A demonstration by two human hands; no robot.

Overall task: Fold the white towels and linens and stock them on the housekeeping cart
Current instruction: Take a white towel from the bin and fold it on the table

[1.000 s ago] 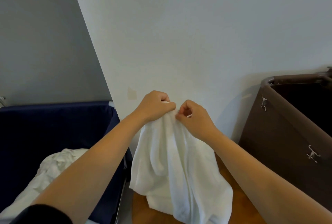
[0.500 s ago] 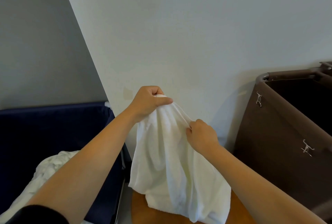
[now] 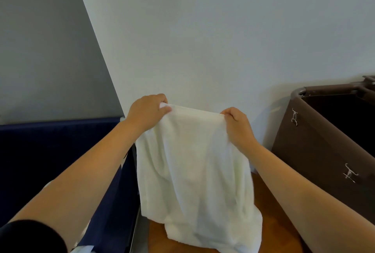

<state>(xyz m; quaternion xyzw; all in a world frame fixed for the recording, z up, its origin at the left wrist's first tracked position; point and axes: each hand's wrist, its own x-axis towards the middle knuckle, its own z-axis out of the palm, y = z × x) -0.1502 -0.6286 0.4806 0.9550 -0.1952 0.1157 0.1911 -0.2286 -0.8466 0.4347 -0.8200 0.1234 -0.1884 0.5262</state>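
A white towel hangs in front of me, stretched along its top edge between both hands. My left hand pinches the top left corner. My right hand grips the top right corner with curled fingers. The towel's lower part drapes in loose folds down onto a brown wooden surface. The towel's bottom edge is crumpled there.
A navy fabric bin stands at my left. A brown fabric cart bag with metal clips stands at my right. A pale wall rises straight ahead, close behind the towel.
My hands were together at the towel's top; my right hand slid along the edge to the right, and now the top edge is spread taut between both hands.
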